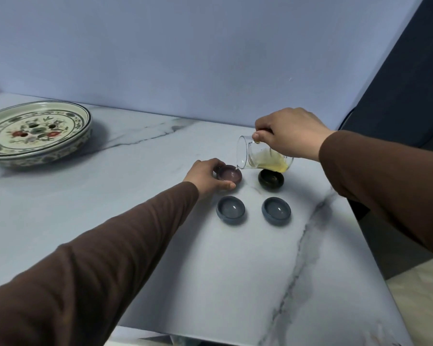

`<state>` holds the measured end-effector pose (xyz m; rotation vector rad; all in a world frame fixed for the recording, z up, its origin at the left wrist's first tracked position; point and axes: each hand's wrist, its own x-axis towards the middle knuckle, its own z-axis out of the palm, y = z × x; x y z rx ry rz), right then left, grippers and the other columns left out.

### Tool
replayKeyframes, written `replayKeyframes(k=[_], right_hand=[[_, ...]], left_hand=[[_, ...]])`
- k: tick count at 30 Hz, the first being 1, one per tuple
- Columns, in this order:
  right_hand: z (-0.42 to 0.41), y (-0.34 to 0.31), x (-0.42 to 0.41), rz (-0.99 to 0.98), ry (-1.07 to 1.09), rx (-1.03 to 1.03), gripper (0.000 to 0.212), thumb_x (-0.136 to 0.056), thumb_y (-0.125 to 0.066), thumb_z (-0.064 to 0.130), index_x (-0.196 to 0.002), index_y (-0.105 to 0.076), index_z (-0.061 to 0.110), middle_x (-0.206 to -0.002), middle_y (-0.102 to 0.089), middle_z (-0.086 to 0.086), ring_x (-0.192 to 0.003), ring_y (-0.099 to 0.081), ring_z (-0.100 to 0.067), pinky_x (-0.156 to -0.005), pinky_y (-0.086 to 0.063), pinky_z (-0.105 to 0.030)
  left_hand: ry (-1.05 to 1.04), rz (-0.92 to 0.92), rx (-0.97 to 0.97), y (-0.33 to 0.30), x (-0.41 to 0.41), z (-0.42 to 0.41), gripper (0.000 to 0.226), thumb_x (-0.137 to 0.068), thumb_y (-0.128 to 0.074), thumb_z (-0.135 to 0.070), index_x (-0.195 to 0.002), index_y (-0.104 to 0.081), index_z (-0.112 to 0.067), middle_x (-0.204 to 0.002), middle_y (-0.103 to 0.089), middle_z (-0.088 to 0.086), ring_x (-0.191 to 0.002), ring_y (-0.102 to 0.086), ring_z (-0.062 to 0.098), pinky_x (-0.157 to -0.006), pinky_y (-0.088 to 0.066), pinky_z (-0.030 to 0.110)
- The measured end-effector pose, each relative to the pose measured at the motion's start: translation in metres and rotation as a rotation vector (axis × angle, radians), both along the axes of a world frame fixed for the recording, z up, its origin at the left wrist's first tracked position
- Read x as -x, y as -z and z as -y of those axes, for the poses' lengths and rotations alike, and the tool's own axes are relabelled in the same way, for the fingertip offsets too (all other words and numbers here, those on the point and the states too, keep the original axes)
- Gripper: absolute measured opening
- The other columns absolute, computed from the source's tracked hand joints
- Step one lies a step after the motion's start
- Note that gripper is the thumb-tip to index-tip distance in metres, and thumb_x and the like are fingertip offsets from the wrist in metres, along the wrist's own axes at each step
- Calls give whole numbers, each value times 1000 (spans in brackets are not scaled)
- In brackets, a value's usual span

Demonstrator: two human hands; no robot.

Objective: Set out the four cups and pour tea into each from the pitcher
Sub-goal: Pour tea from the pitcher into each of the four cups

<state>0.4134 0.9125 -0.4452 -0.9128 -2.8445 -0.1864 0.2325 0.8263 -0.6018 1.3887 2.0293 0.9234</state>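
I read no lettering anywhere. My right hand [289,132] grips the glass pitcher [263,156], tipped with its spout over the purple cup [229,176]; my left hand [208,176] clasps that cup on the marble table [160,221].

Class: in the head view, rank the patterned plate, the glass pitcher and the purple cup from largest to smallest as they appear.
1. patterned plate, clearly largest
2. glass pitcher
3. purple cup, smallest, partly covered by the left hand
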Motion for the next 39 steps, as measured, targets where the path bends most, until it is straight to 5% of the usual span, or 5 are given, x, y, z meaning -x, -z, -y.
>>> replayKeyframes(k=[30,39], right_hand=[[3,-15,8,16,-42,-80,30,-97,-45,43,-81,-61,24,-64,-50,8,-74,-52,-28,-57,-28,-31],[-5,3,-16,-126,116,117,28,-96,-45,43,-83,-65,27,-72,-58,7,-78,-54,-23,-65,-36,-32]], left_hand=[[-11,6,15,1,0,0,67,-59,-85,-46,-119,-61,-30,-118,-59,6,-109,-54,21,-99,-45,34],[-28,22,-3,2,-5,1,66,-62,-84,-44,-122,-59,-29,-115,-62,4,-116,-50,20,-99,-43,34]])
